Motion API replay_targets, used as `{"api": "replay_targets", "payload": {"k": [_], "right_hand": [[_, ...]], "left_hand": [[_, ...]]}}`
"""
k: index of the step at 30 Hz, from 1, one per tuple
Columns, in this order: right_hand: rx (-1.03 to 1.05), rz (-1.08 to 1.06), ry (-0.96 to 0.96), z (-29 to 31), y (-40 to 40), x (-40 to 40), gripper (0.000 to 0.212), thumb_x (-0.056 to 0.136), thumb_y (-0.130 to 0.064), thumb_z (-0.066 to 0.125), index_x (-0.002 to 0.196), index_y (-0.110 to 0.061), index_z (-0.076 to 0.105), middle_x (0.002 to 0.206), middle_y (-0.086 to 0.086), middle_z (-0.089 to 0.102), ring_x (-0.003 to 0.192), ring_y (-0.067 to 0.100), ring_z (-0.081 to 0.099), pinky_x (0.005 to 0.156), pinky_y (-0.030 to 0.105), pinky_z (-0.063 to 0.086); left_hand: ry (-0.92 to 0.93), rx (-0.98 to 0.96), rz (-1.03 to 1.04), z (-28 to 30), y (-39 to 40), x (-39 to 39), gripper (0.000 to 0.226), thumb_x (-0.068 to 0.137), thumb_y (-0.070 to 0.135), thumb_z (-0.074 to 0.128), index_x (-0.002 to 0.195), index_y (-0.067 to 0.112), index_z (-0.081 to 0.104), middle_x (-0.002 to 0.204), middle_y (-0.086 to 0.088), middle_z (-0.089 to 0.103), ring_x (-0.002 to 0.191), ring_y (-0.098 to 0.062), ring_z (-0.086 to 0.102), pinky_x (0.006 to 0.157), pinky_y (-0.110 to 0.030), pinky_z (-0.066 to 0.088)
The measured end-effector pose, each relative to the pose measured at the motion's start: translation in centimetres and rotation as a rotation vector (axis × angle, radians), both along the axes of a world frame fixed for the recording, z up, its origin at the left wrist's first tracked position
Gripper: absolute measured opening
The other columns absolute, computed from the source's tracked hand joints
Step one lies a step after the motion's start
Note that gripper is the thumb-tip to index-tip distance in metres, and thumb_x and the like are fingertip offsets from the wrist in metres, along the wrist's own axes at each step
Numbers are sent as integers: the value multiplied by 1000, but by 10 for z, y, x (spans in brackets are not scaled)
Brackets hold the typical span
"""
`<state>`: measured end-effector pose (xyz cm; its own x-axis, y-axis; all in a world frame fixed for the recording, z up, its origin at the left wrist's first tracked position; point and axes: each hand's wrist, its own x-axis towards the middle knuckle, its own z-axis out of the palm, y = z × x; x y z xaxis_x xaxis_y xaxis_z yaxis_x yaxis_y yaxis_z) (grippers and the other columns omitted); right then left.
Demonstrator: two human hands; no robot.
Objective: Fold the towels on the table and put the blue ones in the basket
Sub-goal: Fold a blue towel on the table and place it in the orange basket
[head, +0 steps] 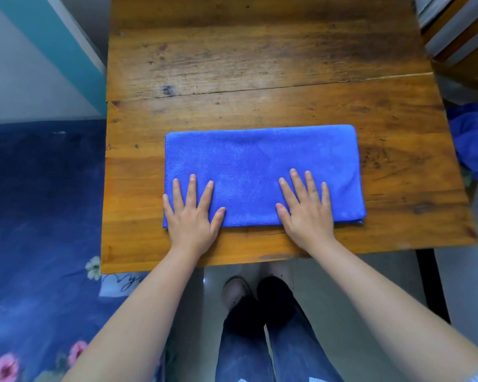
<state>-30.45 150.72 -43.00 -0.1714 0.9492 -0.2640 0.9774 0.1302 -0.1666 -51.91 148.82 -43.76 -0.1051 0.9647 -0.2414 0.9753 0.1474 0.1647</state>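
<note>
From the head view, your left hand (pixel 191 216) and right hand (pixel 307 209) both lie flat, fingers spread, pressing the near edge of the folded blue microfibre towel (pixel 260 161) on the worn wooden table (pixel 260 64). More crumpled blue cloth (pixel 472 139) sits off past your right hand. No readable labels anywhere.

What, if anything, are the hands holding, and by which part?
Nothing is held. The left hand and right hand press flat on the blue towel's near edge.

Crumpled blue cloth (pixel 473 139) is cut off at the right edge.
</note>
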Motion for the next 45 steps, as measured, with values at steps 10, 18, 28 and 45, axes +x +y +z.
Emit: {"api": "replay_targets", "payload": {"k": [10,18,28,45], "right_hand": [[-102,-374,-9,21,-13,54,56,97,-34,33,146,-17,14,157,4,3,144,24,1,115,46,6],[-96,-795,73,39,-2,42,62,85,-24,58,137,-9,27,133,19,44,124,34,38,98,43,27],[-131,-922,174,54,19,65,4,81,-16,56,77,-16,54,91,8,63,105,30,52,86,37,27],[-125,-609,100,52,141,172,21,86,-17,54,106,-18,61,112,2,61,111,24,47,91,36,29]], "left_hand": [[36,-72,-6,2,2,-2,61,92,51,35,146,30,15,157,-4,2,144,-32,-5,113,-50,-1],[94,-165,47,14,-4,13,61,93,52,28,147,31,8,157,-2,0,143,-28,-2,113,-53,2],[229,-91,-175,48,16,22,34,91,34,40,114,12,51,111,-9,54,104,-29,48,101,-40,27],[-242,-105,-235,58,219,213,49,90,14,42,138,11,32,134,-14,41,122,-32,41,92,-37,40]]}}
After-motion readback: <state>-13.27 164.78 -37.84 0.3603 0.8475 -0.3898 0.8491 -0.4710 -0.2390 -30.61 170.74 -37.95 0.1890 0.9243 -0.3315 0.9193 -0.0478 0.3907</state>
